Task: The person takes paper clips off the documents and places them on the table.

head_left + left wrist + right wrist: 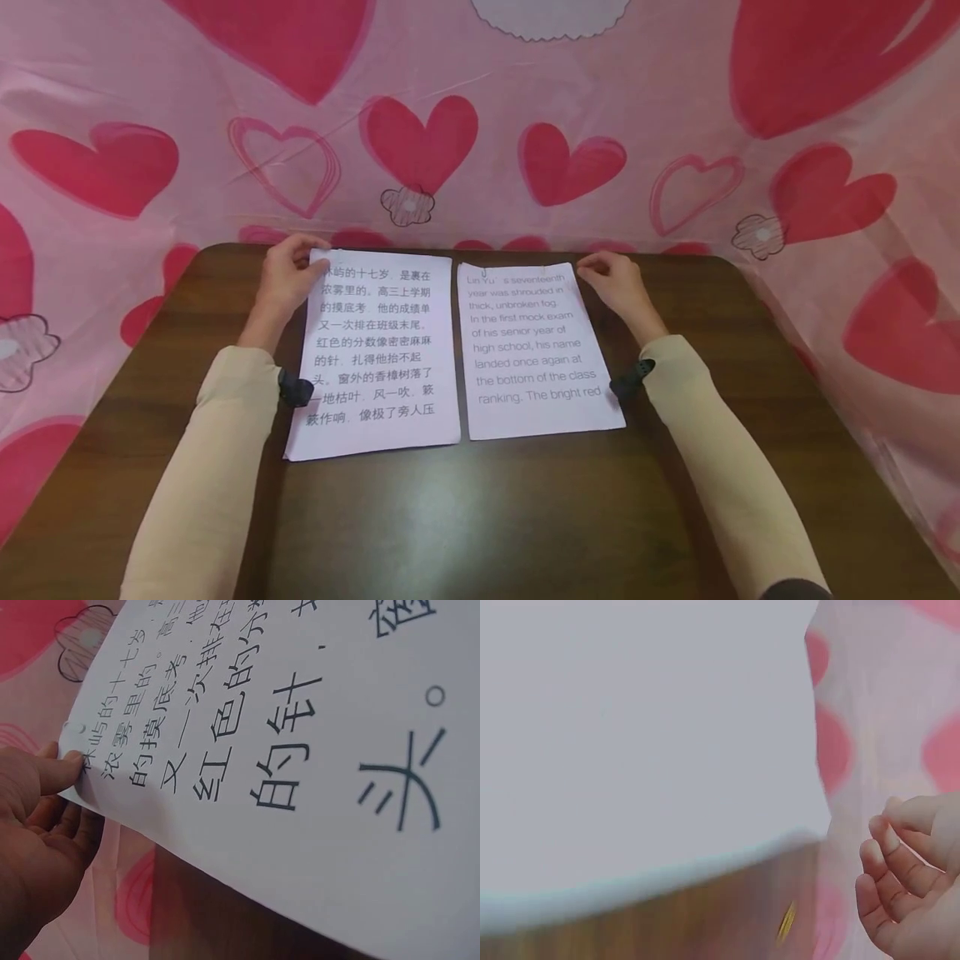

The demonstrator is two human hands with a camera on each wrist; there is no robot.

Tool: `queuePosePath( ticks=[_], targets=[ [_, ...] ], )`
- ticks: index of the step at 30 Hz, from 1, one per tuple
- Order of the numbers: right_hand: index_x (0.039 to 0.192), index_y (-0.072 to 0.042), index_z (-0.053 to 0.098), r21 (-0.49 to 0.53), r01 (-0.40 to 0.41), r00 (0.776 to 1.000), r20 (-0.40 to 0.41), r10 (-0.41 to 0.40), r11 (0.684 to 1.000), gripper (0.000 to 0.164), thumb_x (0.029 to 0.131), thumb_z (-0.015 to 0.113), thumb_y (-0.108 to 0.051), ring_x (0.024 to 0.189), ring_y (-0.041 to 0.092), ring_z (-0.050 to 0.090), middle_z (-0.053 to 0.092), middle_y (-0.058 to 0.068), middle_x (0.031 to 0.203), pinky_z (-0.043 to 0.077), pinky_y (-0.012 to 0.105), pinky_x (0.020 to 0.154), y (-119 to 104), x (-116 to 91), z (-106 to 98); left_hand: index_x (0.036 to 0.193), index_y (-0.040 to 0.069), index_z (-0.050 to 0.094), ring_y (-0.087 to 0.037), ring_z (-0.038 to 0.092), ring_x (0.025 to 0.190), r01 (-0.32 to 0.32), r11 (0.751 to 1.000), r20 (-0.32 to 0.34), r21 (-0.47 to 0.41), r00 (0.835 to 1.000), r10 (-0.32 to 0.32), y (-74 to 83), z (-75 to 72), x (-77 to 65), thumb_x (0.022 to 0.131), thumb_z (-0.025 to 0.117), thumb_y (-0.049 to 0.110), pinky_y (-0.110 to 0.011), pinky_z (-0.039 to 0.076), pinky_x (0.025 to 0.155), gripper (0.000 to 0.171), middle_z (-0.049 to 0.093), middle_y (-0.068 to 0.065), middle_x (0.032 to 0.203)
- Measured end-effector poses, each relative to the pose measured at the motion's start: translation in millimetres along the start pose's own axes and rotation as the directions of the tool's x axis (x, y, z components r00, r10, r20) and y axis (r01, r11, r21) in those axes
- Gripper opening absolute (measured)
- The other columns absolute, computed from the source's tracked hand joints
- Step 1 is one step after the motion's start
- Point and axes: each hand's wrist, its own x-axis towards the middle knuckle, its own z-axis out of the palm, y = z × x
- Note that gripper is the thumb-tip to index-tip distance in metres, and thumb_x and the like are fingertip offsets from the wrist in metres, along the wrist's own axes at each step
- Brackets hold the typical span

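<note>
In the head view, two printed sheets lie side by side on the table. The left one, a sheet with Chinese text (375,350), has its top left corner pinched by my left hand (285,279). The left wrist view shows the left thumb on top of this paper (300,847), the other fingers underneath. My right hand (618,287) is by the top right corner of the sheet with English text (532,350). In the right wrist view, the right hand (915,877) has loosely bent fingers, thumb near the index fingertip, a gap from the white paper (645,750), and nothing visible held.
The dark wooden table (450,517) stretches toward me. Behind it hangs a pink cloth with red hearts (420,142). A small clip (484,272) shows at the English sheet's top edge. A thin gold-coloured piece (786,922) appears below the paper, too blurred to identify.
</note>
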Motion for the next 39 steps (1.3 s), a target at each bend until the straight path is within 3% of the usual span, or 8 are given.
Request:
queuePosePath(
  ticks=[7, 16, 22, 28, 34, 39],
  targets=[
    [0.118, -0.003, 0.070, 0.116, 0.157, 0.983, 0.082, -0.167, 0.981, 0.026, 0.099, 0.062, -0.018, 0.106, 0.030, 0.063, 0.071, 0.017, 0.118, 0.050, 0.042, 0.097, -74.4, 10.8, 35.6, 0.128, 0.005, 0.062, -0.030, 0.055, 0.107, -0.028, 1.000, -0.017, -0.012, 0.999, 0.028, 2.8, -0.7, -1.1, 0.099, 0.060, 0.010, -0.023, 0.042, 0.087, 0.029, 0.063, -0.022, 0.133],
    [0.121, -0.004, 0.067, 0.128, 0.309, 0.933, 0.152, -0.327, 0.942, 0.028, 0.099, 0.063, -0.022, 0.103, 0.024, 0.066, 0.072, 0.012, 0.116, 0.054, 0.036, 0.093, -151.5, 22.3, 71.8, 0.127, 0.004, 0.063, -0.028, 0.057, 0.104, -0.050, 0.997, -0.049, -0.052, 0.998, 0.047, 10.8, 6.1, -2.7, 0.099, 0.060, 0.009, -0.020, 0.043, 0.084, 0.029, 0.065, -0.021, 0.130],
    [0.130, -0.005, 0.063, 0.025, 0.419, 0.899, 0.124, -0.419, 0.907, 0.034, 0.099, 0.062, -0.021, 0.118, 0.023, 0.061, 0.068, 0.011, 0.126, 0.046, 0.035, 0.107, -171.4, 27.8, 94.1, 0.127, 0.006, 0.062, -0.029, 0.058, 0.104, -0.043, 0.997, -0.011, -0.062, 0.999, 0.043, 20.7, 18.6, -2.5, 0.099, 0.060, 0.010, -0.026, 0.047, 0.087, 0.029, 0.064, -0.019, 0.131],
    [0.143, -0.007, 0.053, -0.061, 0.482, 0.863, 0.201, -0.462, 0.874, 0.048, 0.099, 0.063, -0.025, 0.134, 0.024, 0.052, 0.060, 0.009, 0.142, 0.035, 0.041, 0.118, -184.9, 29.8, 111.8, 0.125, 0.007, 0.063, -0.031, 0.058, 0.106, -0.045, 0.997, -0.021, -0.068, 0.999, 0.044, 23.9, 24.4, -0.9, 0.099, 0.061, 0.009, -0.034, 0.049, 0.091, 0.027, 0.064, -0.018, 0.131],
    [0.151, -0.015, 0.044, -0.155, 0.476, 0.861, 0.282, -0.424, 0.865, 0.058, 0.099, 0.062, -0.033, 0.145, 0.024, 0.043, 0.050, 0.004, 0.154, 0.029, 0.048, 0.122, -197.0, 29.0, 131.1, 0.127, 0.009, 0.061, -0.031, 0.059, 0.108, -0.034, 0.997, 0.008, -0.075, 0.999, 0.035, 25.1, 25.9, -2.6, 0.099, 0.060, 0.012, -0.038, 0.053, 0.096, 0.028, 0.063, -0.017, 0.132],
    [0.150, -0.021, 0.047, -0.170, 0.471, 0.859, 0.312, -0.406, 0.866, 0.054, 0.099, 0.061, -0.035, 0.145, 0.017, 0.043, 0.050, -0.004, 0.154, 0.027, 0.044, 0.118, -208.9, 28.8, 144.3, 0.125, 0.005, 0.062, -0.032, 0.059, 0.105, -0.050, 0.994, 0.006, -0.098, 0.999, 0.051, 25.3, 24.3, -4.6, 0.099, 0.060, 0.009, -0.038, 0.052, 0.095, 0.026, 0.064, -0.019, 0.130]
  ],
)
